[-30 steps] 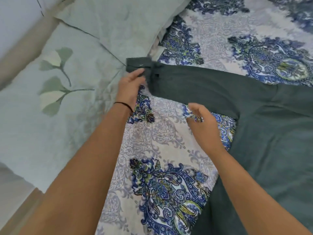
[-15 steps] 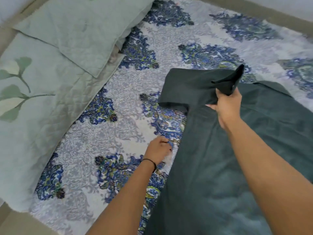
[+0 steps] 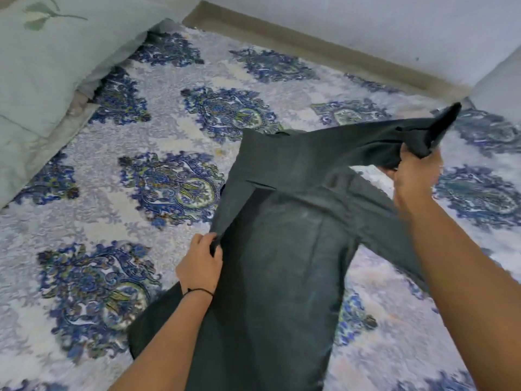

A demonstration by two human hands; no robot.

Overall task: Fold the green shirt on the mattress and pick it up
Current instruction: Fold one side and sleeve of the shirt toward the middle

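The shirt [image 3: 282,277] is matt dark green woven cloth with a soft, faintly dusty look, the sheet [image 3: 141,170] over the mattress is printed cloth with a textured, embossed surface, and the pale green pillow [image 3: 48,66] is quilted matt fabric.

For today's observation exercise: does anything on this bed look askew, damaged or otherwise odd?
Nothing damaged or spilled. Mid-fold, the green shirt lies skewed: its right hand lifts a bunched sleeve off the mattress, while the left hand pinches the opposite edge.
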